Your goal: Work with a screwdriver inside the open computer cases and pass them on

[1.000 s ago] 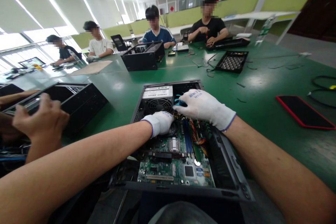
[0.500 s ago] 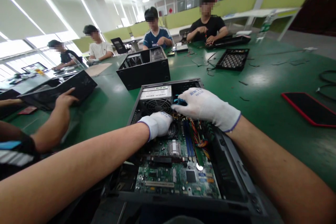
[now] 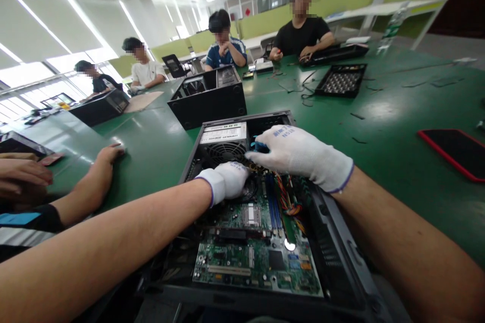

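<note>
In the lower centre of the frame, a black computer case (image 3: 343, 247) is lying uncovered in front of the person, and both white-gloved hands are working inside its upper half. The left hand (image 3: 230, 180) is curling loosely, knuckles up, its fingertips dipping among dark cables just below the round fan grille (image 3: 226, 152) of the power supply (image 3: 223, 133); what they are touching is hidden, so I cannot tell whether they are pinching anything. The right hand (image 3: 293, 150) is arching over the case's right side, thumb reaching left toward the other hand and the fingers bending down out of sight. Something blue (image 3: 259, 147) is showing in the gap between that thumb and the fingers, though I cannot tell whether it is being gripped.

Below the hands, the green motherboard (image 3: 261, 270) is filling the lower part of the case, with a bundle of coloured wires (image 3: 291, 206) running along its right side. On the green counter (image 3: 386, 161), a red-edged black tray (image 3: 456, 155) is lying at the right of the frame, and a second black case (image 3: 212, 108) is standing above centre.
</note>
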Motion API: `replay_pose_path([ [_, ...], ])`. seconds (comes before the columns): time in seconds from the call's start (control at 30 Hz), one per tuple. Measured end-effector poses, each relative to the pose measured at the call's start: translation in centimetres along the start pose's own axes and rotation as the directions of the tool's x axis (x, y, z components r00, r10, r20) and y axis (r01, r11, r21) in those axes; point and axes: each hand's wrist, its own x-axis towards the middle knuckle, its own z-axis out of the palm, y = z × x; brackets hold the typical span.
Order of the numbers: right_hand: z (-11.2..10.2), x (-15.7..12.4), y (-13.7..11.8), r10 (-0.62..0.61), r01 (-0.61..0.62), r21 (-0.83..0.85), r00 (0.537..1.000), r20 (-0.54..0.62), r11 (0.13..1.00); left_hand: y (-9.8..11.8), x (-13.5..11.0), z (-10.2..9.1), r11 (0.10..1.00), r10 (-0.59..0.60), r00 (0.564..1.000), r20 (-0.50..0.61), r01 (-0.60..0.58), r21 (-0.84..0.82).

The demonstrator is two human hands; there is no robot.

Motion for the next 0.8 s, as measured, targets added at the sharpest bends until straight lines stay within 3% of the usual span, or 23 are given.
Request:
replay_pose_path([
  [0.3, -0.2, -0.4, -0.2, -0.024, 0.024, -0.023, 1.0, -0.016, 0.999, 0.0, 0.1, 0.0, 1.0, 0.005, 1.0, 0.029, -0.006, 0.023],
  [0.57, 0.6, -0.4, 0.2, -0.113, 0.108, -0.054, 0.989, -0.1, 0.993, 0.1, -0.3, -0.1, 1.0, 0.031, 0.999, 0.026, -0.031, -0.006],
  [0.67, 0.2, -0.3, 0.3, -0.068, 0.072, 0.028, 0.986, -0.15, 0.997, 0.1, -0.6, -0.8, 0.999, 0.037, 0.999, 0.016, -0.036, -0.036],
  [0.8, -0.4, -1.7, 0.4, 0.129, -0.045, 0.276, 0.947, -0.294, 0.96, 0.3, -1.8, -2.0, 0.993, 0.066, 0.996, -0.056, -0.071, -0.096],
])
